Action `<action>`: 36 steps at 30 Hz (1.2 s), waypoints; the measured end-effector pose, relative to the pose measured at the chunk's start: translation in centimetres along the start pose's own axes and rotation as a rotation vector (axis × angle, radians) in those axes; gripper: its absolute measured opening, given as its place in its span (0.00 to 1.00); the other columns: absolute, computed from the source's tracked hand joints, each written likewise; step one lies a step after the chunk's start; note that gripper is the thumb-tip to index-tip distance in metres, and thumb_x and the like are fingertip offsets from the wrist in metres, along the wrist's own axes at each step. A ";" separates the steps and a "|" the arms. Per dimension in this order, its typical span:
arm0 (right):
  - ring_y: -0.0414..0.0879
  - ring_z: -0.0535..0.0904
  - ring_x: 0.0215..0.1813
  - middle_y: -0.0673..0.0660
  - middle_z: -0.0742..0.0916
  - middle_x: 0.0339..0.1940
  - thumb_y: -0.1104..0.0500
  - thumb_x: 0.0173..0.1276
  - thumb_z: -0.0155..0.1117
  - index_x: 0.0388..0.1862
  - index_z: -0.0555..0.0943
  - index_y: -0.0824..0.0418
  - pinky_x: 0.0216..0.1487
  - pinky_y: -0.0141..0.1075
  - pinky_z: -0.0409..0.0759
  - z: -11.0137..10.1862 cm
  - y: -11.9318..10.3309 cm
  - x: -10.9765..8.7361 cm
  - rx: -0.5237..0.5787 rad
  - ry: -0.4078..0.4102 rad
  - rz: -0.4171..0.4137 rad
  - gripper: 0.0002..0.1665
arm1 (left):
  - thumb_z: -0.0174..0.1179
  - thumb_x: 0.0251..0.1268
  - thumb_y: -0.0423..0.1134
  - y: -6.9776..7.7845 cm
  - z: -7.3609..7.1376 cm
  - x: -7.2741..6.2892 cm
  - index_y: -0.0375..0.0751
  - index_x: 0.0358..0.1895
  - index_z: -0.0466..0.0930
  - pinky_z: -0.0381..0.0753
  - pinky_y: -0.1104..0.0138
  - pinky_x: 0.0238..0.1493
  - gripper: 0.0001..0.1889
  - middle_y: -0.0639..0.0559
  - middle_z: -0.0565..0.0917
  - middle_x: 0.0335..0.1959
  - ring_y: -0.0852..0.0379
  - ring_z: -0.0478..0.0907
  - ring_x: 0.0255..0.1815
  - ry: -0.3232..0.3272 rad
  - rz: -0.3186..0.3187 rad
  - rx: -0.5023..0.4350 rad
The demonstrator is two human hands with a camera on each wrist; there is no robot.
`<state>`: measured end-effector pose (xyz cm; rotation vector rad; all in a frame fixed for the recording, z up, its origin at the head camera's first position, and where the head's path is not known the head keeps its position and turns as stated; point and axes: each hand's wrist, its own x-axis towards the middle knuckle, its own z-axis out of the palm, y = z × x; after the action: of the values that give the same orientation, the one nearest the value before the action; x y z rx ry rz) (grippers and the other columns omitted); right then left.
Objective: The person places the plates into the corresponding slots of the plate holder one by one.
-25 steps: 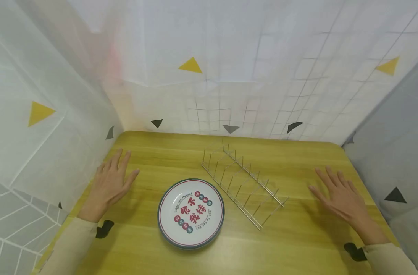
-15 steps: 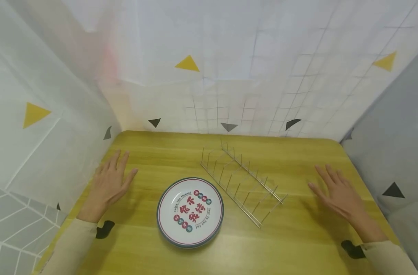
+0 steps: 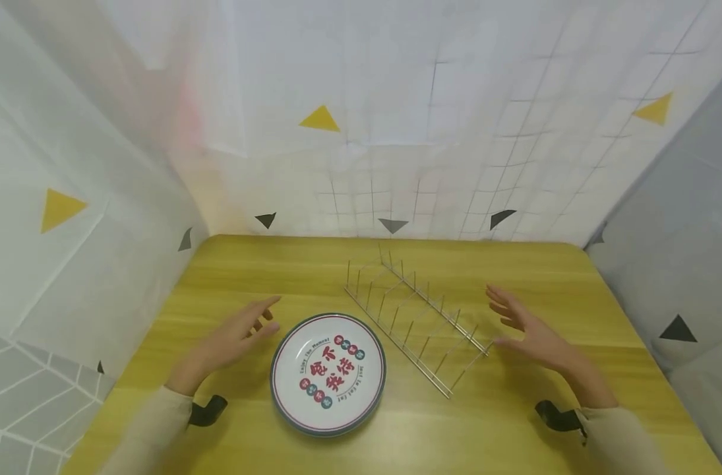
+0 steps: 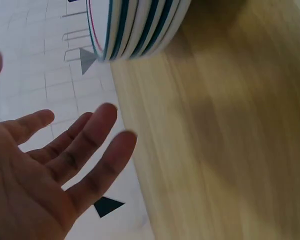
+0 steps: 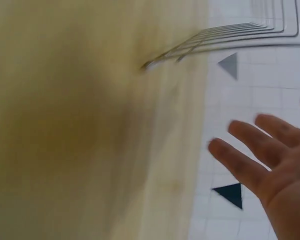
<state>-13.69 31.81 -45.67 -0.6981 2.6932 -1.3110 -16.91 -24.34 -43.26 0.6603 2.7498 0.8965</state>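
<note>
A stack of several white plates (image 3: 331, 376) with dark blue-green rims and red printed characters stands on the wooden table. The left wrist view shows their striped edges (image 4: 140, 27) piled together. My left hand (image 3: 233, 343) hovers just left of the stack, holding nothing, its fingers loosely extended. To the right of the plates a metal wire dish rack (image 3: 398, 342) lies diagonally, with upright prongs along both sides. My right hand (image 3: 533, 333) is beside the rack's right end, fingers extended and grasping nothing. In the head view its thumb reaches close to the rack; whether they touch, I cannot tell.
The wooden table (image 3: 266, 264) is bounded by white sheeting (image 3: 390, 171) at the back and both sides. Yellow and dark triangles mark the sheeting. A black strap piece (image 3: 209, 410) is at the left wrist, another black piece (image 3: 556, 417) at the right.
Both hands have moved inward from the table's sides and turned from palm-down to palms facing each other. The left is now near the plates, the right near the rack. Plates and rack stay put.
</note>
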 end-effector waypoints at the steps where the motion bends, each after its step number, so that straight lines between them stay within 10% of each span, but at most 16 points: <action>1: 0.46 0.63 0.75 0.64 0.59 0.78 0.66 0.61 0.69 0.81 0.44 0.49 0.66 0.31 0.69 0.3 0.0 0.4 0.018 -0.017 -0.020 0.59 | 0.53 0.73 0.55 0.0 0.3 0.2 0.48 0.76 0.56 0.78 0.60 0.46 0.34 0.42 0.74 0.57 0.54 0.75 0.46 -0.025 0.006 -0.025; 4: 0.34 0.62 0.74 0.59 0.59 0.79 0.67 0.57 0.72 0.81 0.45 0.51 0.66 0.32 0.70 0.9 -0.1 1.6 0.052 -0.073 -0.058 0.61 | 0.58 0.68 0.56 0.0 1.4 0.6 0.48 0.77 0.55 0.79 0.64 0.44 0.39 0.46 0.75 0.50 0.57 0.75 0.42 -0.084 0.014 -0.063; 12: 0.73 0.61 0.72 0.70 0.58 0.78 0.59 0.61 0.72 0.81 0.46 0.52 0.63 0.67 0.66 1.7 -0.5 3.6 0.104 -0.343 0.014 0.58 | 0.67 0.58 0.59 -0.3 3.3 0.5 0.42 0.74 0.61 0.78 0.69 0.38 0.44 0.54 0.74 0.41 0.59 0.73 0.37 -0.139 0.033 -0.063; 29: 0.74 0.54 0.74 0.73 0.52 0.78 0.62 0.58 0.73 0.81 0.36 0.52 0.61 0.69 0.66 1.1 0.0 4.0 0.166 -0.489 -0.050 0.66 | 0.72 0.55 0.52 -1.6 4.2 0.1 0.43 0.70 0.66 0.78 0.71 0.36 0.40 0.58 0.78 0.36 0.62 0.72 0.34 -0.165 0.025 -0.124; 36: 0.50 0.56 0.78 0.64 0.50 0.81 0.67 0.63 0.68 0.81 0.40 0.57 0.67 0.53 0.69 0.9 0.7 3.9 0.222 -0.504 -0.087 0.59 | 0.67 0.61 0.50 -1.5 4.4 -0.1 0.38 0.68 0.69 0.78 0.72 0.36 0.35 0.59 0.78 0.35 0.63 0.72 0.34 -0.151 -0.015 -0.125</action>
<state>-17.24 29.88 -46.21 -0.9724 2.1089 -1.2223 -16.09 -23.18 -47.73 0.6559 2.5394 0.9641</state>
